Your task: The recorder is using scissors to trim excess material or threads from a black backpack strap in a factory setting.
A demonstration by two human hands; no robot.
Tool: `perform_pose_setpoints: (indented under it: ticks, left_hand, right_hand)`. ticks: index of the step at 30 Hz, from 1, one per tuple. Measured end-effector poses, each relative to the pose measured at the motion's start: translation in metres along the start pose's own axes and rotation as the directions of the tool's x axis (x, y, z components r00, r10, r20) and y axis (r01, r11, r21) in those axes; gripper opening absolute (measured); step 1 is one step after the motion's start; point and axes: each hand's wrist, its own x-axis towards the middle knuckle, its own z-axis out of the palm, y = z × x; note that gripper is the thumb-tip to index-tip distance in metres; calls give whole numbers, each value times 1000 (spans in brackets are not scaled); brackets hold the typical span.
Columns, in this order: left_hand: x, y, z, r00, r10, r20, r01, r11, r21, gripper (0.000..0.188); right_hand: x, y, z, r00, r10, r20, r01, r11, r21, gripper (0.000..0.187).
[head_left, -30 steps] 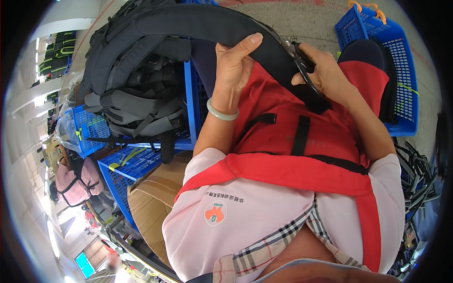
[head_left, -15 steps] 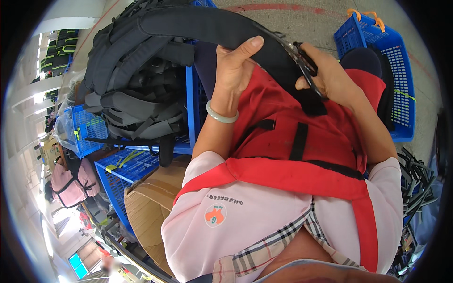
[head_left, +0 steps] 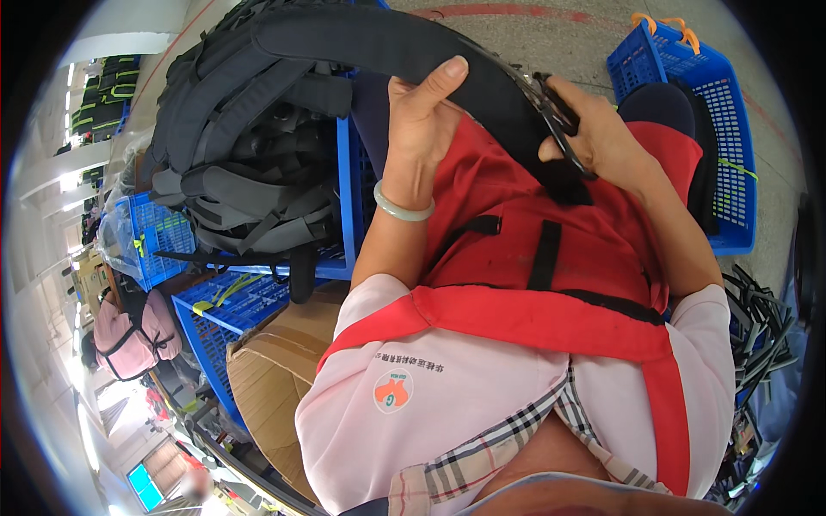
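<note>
A long black padded shoulder strap [head_left: 379, 43] arches from the pile at the left across my lap, its lower end hanging over my red apron [head_left: 482, 267]. My left hand [head_left: 423, 120] is closed on the strap's near edge, thumb lying on top and fingers hidden beneath. In my right hand [head_left: 598, 138] is a pair of dark scissors [head_left: 559, 125], the fingers and thumb at its handles. The blades lie along the strap's far edge, pointing up and left; whether they are apart cannot be made out.
Many black and grey straps [head_left: 249, 202] are heaped beside a blue crate [head_left: 348, 189] on my left. A blue basket [head_left: 736, 198] stands at the right, dark strips [head_left: 761, 331] below it. A cardboard box [head_left: 275, 387] and a person in pink [head_left: 133, 331] are at the left.
My left hand has shifted slightly left and up along the strap. My right hand and the scissors have barely moved.
</note>
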Motion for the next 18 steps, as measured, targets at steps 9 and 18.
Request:
perform_pose_setpoints:
  ticks: [9, 18]
  left_hand:
    - [-2, -3, -3, 1000, -16, -1, 17, 1000, 10, 15]
    - [-1, -5, -2, 1000, -28, 8, 28, 1000, -5, 14]
  right_hand:
    - [-1, 5, 3, 994, -106, -15, 106, 993, -48, 61]
    - [-2, 3, 3, 997, -80, -15, 79, 996, -44, 64]
